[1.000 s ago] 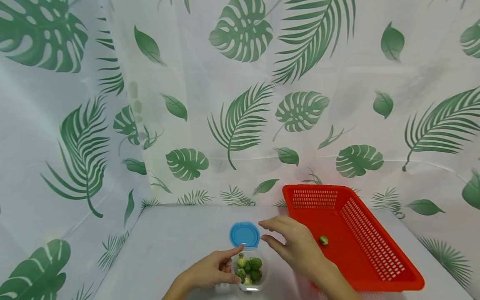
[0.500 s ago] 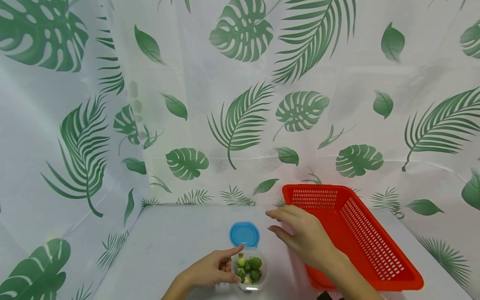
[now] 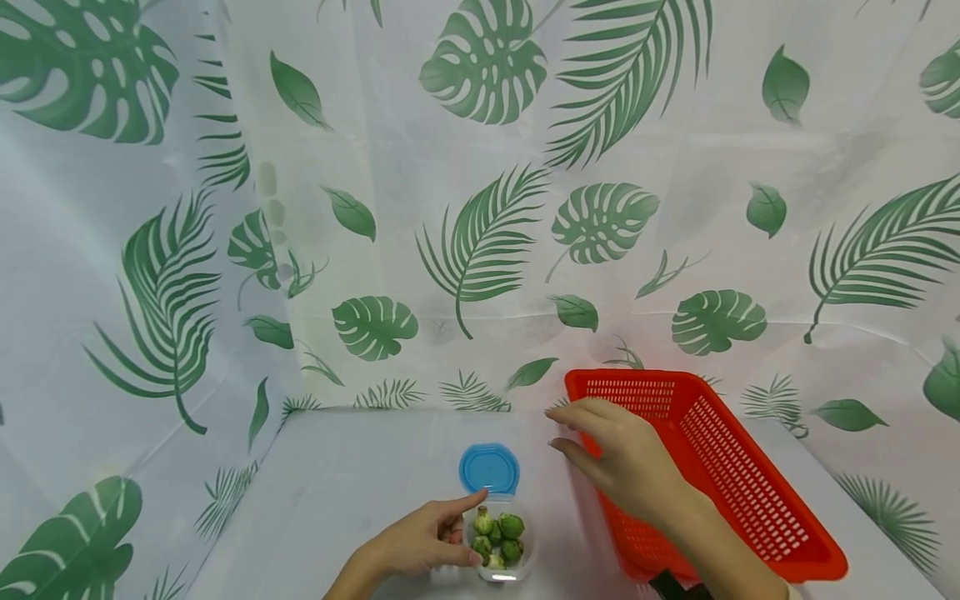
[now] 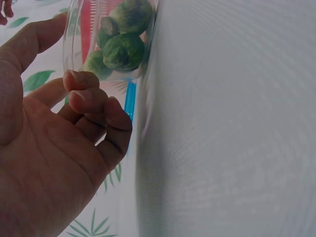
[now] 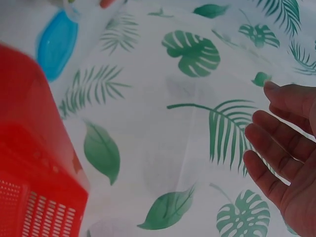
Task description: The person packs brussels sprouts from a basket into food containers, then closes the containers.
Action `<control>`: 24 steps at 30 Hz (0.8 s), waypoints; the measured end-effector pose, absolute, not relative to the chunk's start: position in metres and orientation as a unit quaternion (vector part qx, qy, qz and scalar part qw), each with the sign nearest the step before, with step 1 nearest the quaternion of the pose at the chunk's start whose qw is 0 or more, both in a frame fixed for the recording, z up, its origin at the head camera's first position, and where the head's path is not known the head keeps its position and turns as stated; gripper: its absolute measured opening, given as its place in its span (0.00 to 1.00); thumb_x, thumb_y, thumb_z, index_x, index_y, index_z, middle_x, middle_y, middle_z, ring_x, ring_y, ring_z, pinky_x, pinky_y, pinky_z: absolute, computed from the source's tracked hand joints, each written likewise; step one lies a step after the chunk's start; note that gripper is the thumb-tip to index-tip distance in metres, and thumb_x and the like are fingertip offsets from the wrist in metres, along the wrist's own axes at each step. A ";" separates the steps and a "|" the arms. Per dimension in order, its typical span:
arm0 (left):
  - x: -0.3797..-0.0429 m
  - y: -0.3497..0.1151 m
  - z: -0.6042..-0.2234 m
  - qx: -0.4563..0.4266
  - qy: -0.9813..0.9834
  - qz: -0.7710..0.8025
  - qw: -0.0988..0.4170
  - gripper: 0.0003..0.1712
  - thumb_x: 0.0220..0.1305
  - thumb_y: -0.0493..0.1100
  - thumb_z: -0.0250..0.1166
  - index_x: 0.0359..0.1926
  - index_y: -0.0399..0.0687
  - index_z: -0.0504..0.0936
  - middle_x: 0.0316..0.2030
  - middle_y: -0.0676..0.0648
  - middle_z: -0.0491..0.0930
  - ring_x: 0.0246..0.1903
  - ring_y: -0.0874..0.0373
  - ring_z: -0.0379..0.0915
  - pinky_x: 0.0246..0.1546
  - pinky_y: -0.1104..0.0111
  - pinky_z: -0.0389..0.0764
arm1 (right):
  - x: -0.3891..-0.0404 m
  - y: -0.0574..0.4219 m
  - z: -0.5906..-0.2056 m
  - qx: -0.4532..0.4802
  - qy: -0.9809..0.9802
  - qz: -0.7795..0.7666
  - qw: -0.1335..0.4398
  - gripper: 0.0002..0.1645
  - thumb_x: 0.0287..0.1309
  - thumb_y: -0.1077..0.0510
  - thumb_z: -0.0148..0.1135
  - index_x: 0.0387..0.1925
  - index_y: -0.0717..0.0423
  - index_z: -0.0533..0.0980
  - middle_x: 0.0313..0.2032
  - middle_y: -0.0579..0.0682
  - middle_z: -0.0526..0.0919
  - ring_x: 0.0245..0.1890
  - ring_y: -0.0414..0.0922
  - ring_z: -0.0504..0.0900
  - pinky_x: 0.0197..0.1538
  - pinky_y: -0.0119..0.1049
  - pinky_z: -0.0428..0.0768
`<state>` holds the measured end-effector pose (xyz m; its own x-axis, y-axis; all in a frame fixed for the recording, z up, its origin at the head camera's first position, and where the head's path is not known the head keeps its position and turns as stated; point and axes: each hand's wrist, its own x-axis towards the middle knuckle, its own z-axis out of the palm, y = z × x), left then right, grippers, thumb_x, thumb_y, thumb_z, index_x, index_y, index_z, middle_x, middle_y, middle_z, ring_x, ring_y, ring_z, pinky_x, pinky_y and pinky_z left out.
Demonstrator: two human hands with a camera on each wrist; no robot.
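Note:
A clear plastic container [image 3: 531, 542] with a hinged blue lid [image 3: 489, 468] stands on the table, its lid folded back flat behind it. Several Brussels sprouts [image 3: 512, 526] lie inside; the left wrist view shows these Brussels sprouts [image 4: 123, 52] through the wall. My left hand [image 3: 429, 537] grips the container's left side between thumb and forefinger, with the other fingers curled beside it. My right hand [image 3: 622, 458] hovers over the left side of the red basket [image 3: 750, 467], fingers loosely bent and apart, holding nothing.
The red basket has slotted walls and stands to the right of the container. A white sheet with green leaf prints [image 3: 480, 250] hangs behind and to the left. White table surface [image 3: 360, 467] lies left of the container.
My right hand has moved right and slightly away, from beside the container to over the basket, now covering the Brussels sprout seen there before. The left hand and container have stayed put.

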<state>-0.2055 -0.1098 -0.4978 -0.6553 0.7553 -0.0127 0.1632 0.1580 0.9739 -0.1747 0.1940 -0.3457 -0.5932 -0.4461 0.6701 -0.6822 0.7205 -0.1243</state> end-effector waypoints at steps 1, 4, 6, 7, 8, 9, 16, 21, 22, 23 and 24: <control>-0.206 -0.110 -0.498 0.322 0.713 0.564 0.263 0.46 0.68 0.39 0.71 0.81 0.51 0.58 0.27 0.52 0.71 0.21 0.68 0.60 0.24 0.77 0.68 | -0.176 0.195 -0.345 0.321 -0.874 0.186 0.312 0.28 0.47 0.60 0.84 0.52 0.45 0.86 0.46 0.41 0.88 0.46 0.38 0.86 0.45 0.34 0.87; -0.206 -0.111 -0.497 0.324 0.710 0.566 0.265 0.46 0.68 0.39 0.71 0.81 0.52 0.58 0.27 0.53 0.71 0.21 0.69 0.60 0.24 0.77 0.67 | -0.181 0.200 -0.342 0.320 -0.877 0.189 0.304 0.27 0.48 0.60 0.84 0.52 0.46 0.86 0.46 0.41 0.88 0.45 0.39 0.86 0.45 0.37 0.88; -0.206 -0.111 -0.497 0.325 0.710 0.566 0.265 0.46 0.68 0.39 0.71 0.81 0.51 0.58 0.27 0.53 0.71 0.21 0.69 0.60 0.24 0.77 0.67 | -0.184 0.204 -0.340 0.318 -0.879 0.191 0.299 0.27 0.47 0.62 0.83 0.52 0.46 0.86 0.46 0.42 0.88 0.46 0.40 0.87 0.45 0.38 0.88; -0.206 -0.111 -0.497 0.325 0.710 0.566 0.266 0.46 0.69 0.39 0.70 0.81 0.50 0.57 0.27 0.53 0.71 0.21 0.69 0.60 0.24 0.77 0.67 | -0.186 0.206 -0.339 0.316 -0.880 0.193 0.296 0.28 0.47 0.64 0.83 0.52 0.47 0.86 0.46 0.42 0.89 0.46 0.41 0.87 0.46 0.39 0.88; -0.206 -0.111 -0.497 0.325 0.710 0.566 0.266 0.46 0.68 0.39 0.71 0.81 0.50 0.57 0.27 0.53 0.71 0.21 0.69 0.60 0.24 0.77 0.67 | -0.187 0.207 -0.339 0.312 -0.882 0.195 0.294 0.28 0.47 0.64 0.83 0.52 0.47 0.86 0.47 0.43 0.89 0.47 0.42 0.87 0.46 0.40 0.88; -0.206 -0.111 -0.497 0.326 0.710 0.566 0.265 0.46 0.69 0.39 0.71 0.81 0.50 0.58 0.27 0.53 0.71 0.21 0.69 0.60 0.24 0.77 0.67 | -0.189 0.209 -0.339 0.307 -0.885 0.196 0.290 0.28 0.48 0.65 0.82 0.53 0.47 0.86 0.47 0.43 0.89 0.47 0.43 0.88 0.46 0.42 0.88; -0.206 -0.110 -0.498 0.325 0.710 0.566 0.264 0.45 0.68 0.40 0.71 0.81 0.57 0.60 0.27 0.54 0.71 0.21 0.69 0.60 0.24 0.77 0.67 | -0.199 0.222 -0.341 0.267 -0.907 0.194 0.260 0.27 0.52 0.60 0.81 0.55 0.48 0.85 0.50 0.47 0.88 0.47 0.47 0.88 0.46 0.45 0.89; -0.207 -0.110 -0.499 0.325 0.707 0.568 0.267 0.46 0.68 0.40 0.71 0.81 0.55 0.59 0.27 0.54 0.71 0.21 0.70 0.60 0.24 0.78 0.67 | -0.207 0.232 -0.343 0.249 -0.917 0.197 0.241 0.25 0.56 0.57 0.80 0.56 0.50 0.85 0.50 0.48 0.89 0.47 0.48 0.88 0.47 0.46 0.88; -0.207 -0.110 -0.499 0.325 0.708 0.568 0.266 0.46 0.68 0.40 0.71 0.81 0.55 0.59 0.27 0.54 0.71 0.21 0.70 0.60 0.24 0.78 0.67 | -0.208 0.234 -0.343 0.247 -0.918 0.200 0.238 0.25 0.56 0.57 0.79 0.56 0.50 0.85 0.50 0.48 0.89 0.47 0.49 0.88 0.47 0.47 0.88; -0.207 -0.110 -0.499 0.325 0.708 0.568 0.266 0.46 0.68 0.40 0.71 0.81 0.54 0.59 0.27 0.54 0.71 0.21 0.70 0.60 0.24 0.78 0.67 | -0.210 0.235 -0.344 0.243 -0.919 0.203 0.234 0.25 0.56 0.56 0.79 0.57 0.51 0.84 0.51 0.49 0.89 0.48 0.49 0.88 0.47 0.47 0.88; -0.207 -0.110 -0.499 0.325 0.709 0.567 0.265 0.46 0.68 0.41 0.71 0.81 0.54 0.59 0.27 0.54 0.71 0.21 0.69 0.60 0.24 0.77 0.67 | -0.212 0.237 -0.345 0.241 -0.920 0.205 0.230 0.25 0.57 0.56 0.79 0.57 0.51 0.84 0.51 0.49 0.89 0.49 0.50 0.88 0.48 0.48 0.88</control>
